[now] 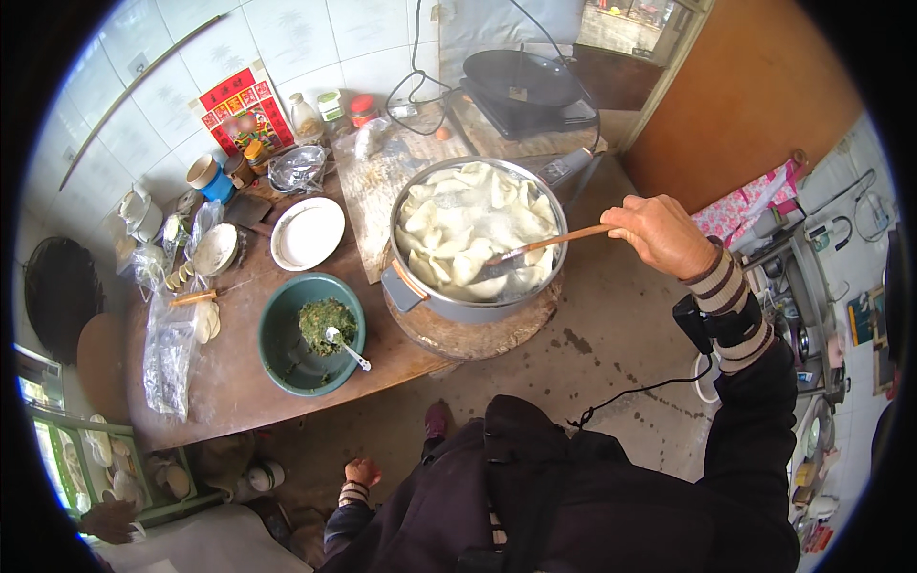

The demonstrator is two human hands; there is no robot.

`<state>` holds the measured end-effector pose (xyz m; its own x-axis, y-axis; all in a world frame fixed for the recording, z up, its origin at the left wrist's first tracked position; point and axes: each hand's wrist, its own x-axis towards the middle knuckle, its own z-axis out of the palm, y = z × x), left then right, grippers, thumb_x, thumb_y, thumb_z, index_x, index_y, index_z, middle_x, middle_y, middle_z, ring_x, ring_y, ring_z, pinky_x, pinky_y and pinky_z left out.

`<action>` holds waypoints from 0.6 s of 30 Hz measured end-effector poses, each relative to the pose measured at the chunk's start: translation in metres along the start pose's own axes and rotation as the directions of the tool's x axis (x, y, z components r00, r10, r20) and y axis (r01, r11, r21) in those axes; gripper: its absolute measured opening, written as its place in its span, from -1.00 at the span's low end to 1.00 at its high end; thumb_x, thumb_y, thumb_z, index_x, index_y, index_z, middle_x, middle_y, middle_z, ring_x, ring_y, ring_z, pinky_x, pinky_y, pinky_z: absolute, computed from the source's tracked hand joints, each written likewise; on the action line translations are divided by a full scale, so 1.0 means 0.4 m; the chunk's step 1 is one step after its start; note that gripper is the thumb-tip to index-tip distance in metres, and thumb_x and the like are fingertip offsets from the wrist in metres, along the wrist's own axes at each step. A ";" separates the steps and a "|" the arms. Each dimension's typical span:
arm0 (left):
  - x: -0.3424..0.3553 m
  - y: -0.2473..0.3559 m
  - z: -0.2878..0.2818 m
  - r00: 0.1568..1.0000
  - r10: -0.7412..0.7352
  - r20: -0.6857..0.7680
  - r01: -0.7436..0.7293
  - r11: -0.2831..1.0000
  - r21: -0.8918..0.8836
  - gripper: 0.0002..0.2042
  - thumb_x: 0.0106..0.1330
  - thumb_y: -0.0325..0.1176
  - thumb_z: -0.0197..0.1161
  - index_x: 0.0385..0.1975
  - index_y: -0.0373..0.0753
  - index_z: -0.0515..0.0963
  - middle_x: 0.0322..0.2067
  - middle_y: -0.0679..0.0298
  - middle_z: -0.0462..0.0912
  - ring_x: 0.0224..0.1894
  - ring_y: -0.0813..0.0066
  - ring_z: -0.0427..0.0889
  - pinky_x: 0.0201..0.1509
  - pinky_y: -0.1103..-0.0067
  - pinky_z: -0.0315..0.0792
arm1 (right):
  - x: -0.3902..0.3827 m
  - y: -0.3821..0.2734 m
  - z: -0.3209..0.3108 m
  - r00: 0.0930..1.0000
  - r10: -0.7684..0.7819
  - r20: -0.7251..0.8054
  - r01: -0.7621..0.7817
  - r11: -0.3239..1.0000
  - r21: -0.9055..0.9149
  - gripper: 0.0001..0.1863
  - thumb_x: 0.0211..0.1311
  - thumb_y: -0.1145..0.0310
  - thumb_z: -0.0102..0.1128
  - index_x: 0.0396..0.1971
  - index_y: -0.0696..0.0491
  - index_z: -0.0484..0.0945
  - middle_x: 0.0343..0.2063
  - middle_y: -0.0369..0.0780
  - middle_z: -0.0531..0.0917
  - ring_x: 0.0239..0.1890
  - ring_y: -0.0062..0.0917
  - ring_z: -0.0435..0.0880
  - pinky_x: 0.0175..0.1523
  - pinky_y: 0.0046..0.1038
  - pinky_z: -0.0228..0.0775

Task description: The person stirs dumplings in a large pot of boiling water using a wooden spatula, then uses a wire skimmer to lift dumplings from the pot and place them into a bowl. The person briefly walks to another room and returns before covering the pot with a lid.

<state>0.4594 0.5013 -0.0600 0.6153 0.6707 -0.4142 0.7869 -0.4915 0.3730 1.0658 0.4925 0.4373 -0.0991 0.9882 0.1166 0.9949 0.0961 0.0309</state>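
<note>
The dumplings [435, 222] are in the big steamy pot [478, 312], on a round wooden board [478, 346] at the worktop's [224, 358] right end. Your right hand [659, 236] has its grip around the long stirring tool [573, 235], its tip among them. Your left hand [362, 472] hangs low; I can't tell its grip. Left are a white plate [307, 234] and, nearer, a green bowl [277, 358].
</note>
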 end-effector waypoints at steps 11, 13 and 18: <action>0.015 -0.036 0.041 0.993 -0.112 0.022 0.113 0.992 -0.061 -0.92 -0.20 -0.22 0.29 -0.66 0.12 0.53 -0.55 0.56 0.58 -0.40 0.48 0.58 -0.34 0.50 0.43 | -0.044 0.046 0.001 0.969 0.121 -0.216 -0.098 0.989 0.113 -0.85 0.13 0.40 0.17 -0.28 0.07 0.55 -0.49 -0.11 0.57 -0.42 -0.14 0.55 -0.36 -0.26 0.39; 0.020 -0.022 0.025 0.992 -0.121 0.027 0.121 0.992 -0.023 -0.91 -0.20 -0.23 0.30 -0.65 0.10 0.53 -0.55 0.56 0.59 -0.39 0.48 0.59 -0.33 0.50 0.44 | -0.052 0.065 0.007 0.947 0.162 -0.276 -0.112 0.976 0.187 -0.83 0.15 0.39 0.17 -0.26 0.09 0.54 -0.45 -0.09 0.59 -0.39 -0.13 0.56 -0.33 -0.28 0.41; 0.012 0.009 -0.004 0.991 -0.128 0.028 0.127 0.992 0.022 -0.93 -0.17 -0.26 0.28 -0.65 0.08 0.53 -0.55 0.54 0.60 -0.40 0.48 0.59 -0.34 0.50 0.44 | -0.057 0.118 0.059 0.897 0.269 -0.351 -0.177 0.945 0.274 -0.82 0.17 0.38 0.16 -0.24 0.11 0.54 -0.40 -0.06 0.61 -0.35 -0.12 0.57 -0.30 -0.29 0.41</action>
<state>0.4649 0.5036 -0.0592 0.5105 0.7123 -0.4816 0.8598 -0.4140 0.2989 1.1154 0.4774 0.4126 0.1720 0.8706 0.4609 0.9634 -0.0510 -0.2633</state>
